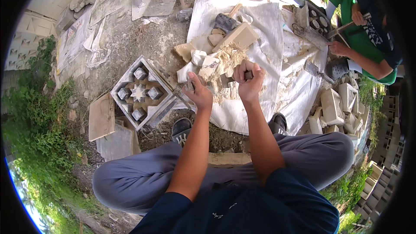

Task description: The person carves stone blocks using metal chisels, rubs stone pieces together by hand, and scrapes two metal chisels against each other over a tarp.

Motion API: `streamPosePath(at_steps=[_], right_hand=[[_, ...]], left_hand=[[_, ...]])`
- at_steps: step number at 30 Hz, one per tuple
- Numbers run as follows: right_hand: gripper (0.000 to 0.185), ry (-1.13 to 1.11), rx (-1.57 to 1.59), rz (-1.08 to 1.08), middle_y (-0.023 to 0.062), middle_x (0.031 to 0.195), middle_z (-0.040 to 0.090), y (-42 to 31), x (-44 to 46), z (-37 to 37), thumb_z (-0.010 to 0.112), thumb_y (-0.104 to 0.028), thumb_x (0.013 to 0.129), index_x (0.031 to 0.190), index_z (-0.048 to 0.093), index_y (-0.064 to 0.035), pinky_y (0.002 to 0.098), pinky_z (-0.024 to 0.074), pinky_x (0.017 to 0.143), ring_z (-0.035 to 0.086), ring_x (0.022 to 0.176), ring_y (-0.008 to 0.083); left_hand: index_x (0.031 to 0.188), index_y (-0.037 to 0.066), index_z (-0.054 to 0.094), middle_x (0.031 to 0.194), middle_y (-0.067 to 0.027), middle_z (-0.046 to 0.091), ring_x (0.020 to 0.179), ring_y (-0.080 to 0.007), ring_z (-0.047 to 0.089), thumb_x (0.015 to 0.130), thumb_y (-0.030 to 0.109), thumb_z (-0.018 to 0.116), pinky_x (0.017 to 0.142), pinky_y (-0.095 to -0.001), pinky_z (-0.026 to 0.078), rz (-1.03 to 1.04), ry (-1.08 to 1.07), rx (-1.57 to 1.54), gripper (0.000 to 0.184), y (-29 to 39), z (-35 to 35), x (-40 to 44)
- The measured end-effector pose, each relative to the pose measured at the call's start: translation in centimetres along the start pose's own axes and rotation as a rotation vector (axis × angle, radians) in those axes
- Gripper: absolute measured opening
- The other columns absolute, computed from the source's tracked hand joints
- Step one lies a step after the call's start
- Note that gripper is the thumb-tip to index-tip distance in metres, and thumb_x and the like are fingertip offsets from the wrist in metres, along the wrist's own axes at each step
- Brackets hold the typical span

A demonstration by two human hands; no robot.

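At the centre of the head view, the right hand point(249, 81) is closed in a fist around a small tool point(226, 80), flat end toward nine o'clock, over a crumbly sandy heap point(232, 60). Beside it, the left hand point(200, 93) is half curled, thumb raised; whether it grips anything, I cannot tell. A wrinkled white sheet point(266, 56), dusted with sand, spreads from twelve to two, bearing a mallet point(225, 23) at twelve. Bare, dusty ground point(160, 34) runs toward eleven. A square mould point(141, 93) with a star pattern stands near half past nine, leafy plants point(39, 112) at nine, a block wall point(41, 15) at ten. Pale blocks point(333, 106) pile up at three; another person point(372, 34) works at two.
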State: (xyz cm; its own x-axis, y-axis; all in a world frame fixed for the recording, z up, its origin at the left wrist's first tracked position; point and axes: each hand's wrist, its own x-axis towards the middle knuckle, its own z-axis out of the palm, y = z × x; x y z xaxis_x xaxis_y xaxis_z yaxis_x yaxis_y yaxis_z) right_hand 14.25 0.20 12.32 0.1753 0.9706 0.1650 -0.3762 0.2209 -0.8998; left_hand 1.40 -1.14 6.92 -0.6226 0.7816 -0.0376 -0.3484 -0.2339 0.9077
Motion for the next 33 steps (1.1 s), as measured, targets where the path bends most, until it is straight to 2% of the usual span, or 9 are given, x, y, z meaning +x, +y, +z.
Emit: streamPosePath(at_steps=[3, 10, 13, 16, 20, 26, 30, 32, 33], right_hand=[[0.060, 0.000, -0.043, 0.029, 0.0010, 0.048, 0.029, 6.1, -1.9, -2.1, 0.029, -0.049, 0.095, 0.054, 0.033, -0.0055, 0.0279, 0.0187, 0.042, 0.027, 0.043, 0.0106], [0.055, 0.140, 0.101, 0.028, 0.0015, 0.048, 0.028, 3.4, -0.6, -2.7, 0.031, -0.044, 0.094, 0.054, 0.029, -0.0058, 0.0284, 0.0168, 0.042, 0.026, 0.043, 0.0115], [0.052, 0.087, 0.038, 0.048, 0.0005, 0.049, 0.026, 0.4, -0.3, -1.8, 0.030, -0.044, 0.094, 0.057, 0.031, -0.0075, 0.0288, 0.0169, 0.045, 0.022, 0.045, 0.0117], [0.061, 0.096, -0.001, 0.026, 0.0017, 0.047, 0.027, 2.0, -0.6, -2.3, 0.030, -0.050, 0.095, 0.054, 0.031, -0.0049, 0.0285, 0.0171, 0.043, 0.025, 0.043, 0.0110], [0.061, 0.095, 0.094, -0.021, 0.0011, 0.046, 0.027, 6.4, -2.0, -4.0, 0.031, -0.051, 0.094, 0.053, 0.031, -0.0060, 0.0285, 0.0158, 0.042, 0.025, 0.042, 0.0112], [0.057, 0.134, 0.087, 0.028, 0.0020, 0.047, 0.028, 1.6, -0.7, -2.7, 0.033, -0.046, 0.094, 0.055, 0.030, -0.0051, 0.0295, 0.0157, 0.042, 0.024, 0.043, 0.0111], [0.064, 0.099, 0.065, 0.073, 0.0014, 0.047, 0.028, 2.0, -1.4, -0.8, 0.030, -0.056, 0.093, 0.055, 0.031, -0.0052, 0.0284, 0.0174, 0.043, 0.025, 0.044, 0.0106], [0.068, 0.017, -0.084, -0.037, 0.0006, 0.048, 0.028, 5.9, -2.8, -2.0, 0.029, -0.062, 0.092, 0.054, 0.030, -0.0058, 0.0281, 0.0185, 0.042, 0.027, 0.043, 0.0106], [0.068, -0.007, -0.096, -0.064, 0.0003, 0.048, 0.029, 5.6, -3.0, -1.4, 0.030, -0.063, 0.092, 0.054, 0.031, -0.0059, 0.0280, 0.0187, 0.042, 0.028, 0.043, 0.0108]], left_hand=[[0.073, 0.007, 0.043, 0.065, 0.0021, 0.041, 0.056, -0.0070, 0.039, 0.093, 0.033, 0.061, 0.049, -0.0258, 0.033, 0.060, -0.020, 0.050, 0.037, -0.6, -0.3, 0.1], [0.087, 0.003, 0.044, 0.070, 0.0014, 0.043, 0.062, -0.0073, 0.041, 0.092, 0.034, 0.062, 0.055, -0.0255, 0.038, 0.195, 0.070, 0.129, 0.036, -2.9, -0.4, 0.6], [0.090, 0.000, 0.046, 0.077, 0.0007, 0.045, 0.064, -0.0075, 0.042, 0.092, 0.035, 0.062, 0.055, -0.0247, 0.037, 0.067, 0.123, 0.053, 0.038, -2.8, -1.3, 0.5], [0.091, 0.000, 0.046, 0.075, 0.0014, 0.045, 0.062, -0.0070, 0.041, 0.092, 0.035, 0.062, 0.052, -0.0245, 0.034, -0.062, -0.085, 0.000, 0.039, -0.7, -0.4, 0.3], [0.081, 0.006, 0.044, 0.064, 0.0041, 0.038, 0.055, -0.0054, 0.035, 0.092, 0.034, 0.061, 0.048, -0.0244, 0.027, 0.077, -0.025, 0.029, 0.034, -1.3, 0.5, 0.7], [0.070, 0.010, 0.039, 0.059, 0.0052, 0.034, 0.052, -0.0050, 0.030, 0.093, 0.035, 0.059, 0.047, -0.0244, 0.023, -0.029, -0.047, -0.009, 0.039, -0.3, 0.5, -0.6], [0.068, 0.011, 0.038, 0.059, 0.0053, 0.035, 0.052, -0.0053, 0.031, 0.094, 0.036, 0.058, 0.049, -0.0253, 0.026, 0.292, 0.013, 0.285, 0.041, -0.3, 1.1, 0.2], [0.067, 0.012, 0.037, 0.058, 0.0054, 0.036, 0.052, -0.0055, 0.031, 0.094, 0.036, 0.057, 0.049, -0.0255, 0.027, 0.433, 0.070, 0.320, 0.042, 0.8, 1.9, 0.3], [0.062, 0.010, 0.036, 0.055, 0.0053, 0.034, 0.050, -0.0056, 0.030, 0.096, 0.032, 0.054, 0.048, -0.0266, 0.023, 0.250, 0.006, 0.141, 0.044, 1.0, 1.8, 0.4]])
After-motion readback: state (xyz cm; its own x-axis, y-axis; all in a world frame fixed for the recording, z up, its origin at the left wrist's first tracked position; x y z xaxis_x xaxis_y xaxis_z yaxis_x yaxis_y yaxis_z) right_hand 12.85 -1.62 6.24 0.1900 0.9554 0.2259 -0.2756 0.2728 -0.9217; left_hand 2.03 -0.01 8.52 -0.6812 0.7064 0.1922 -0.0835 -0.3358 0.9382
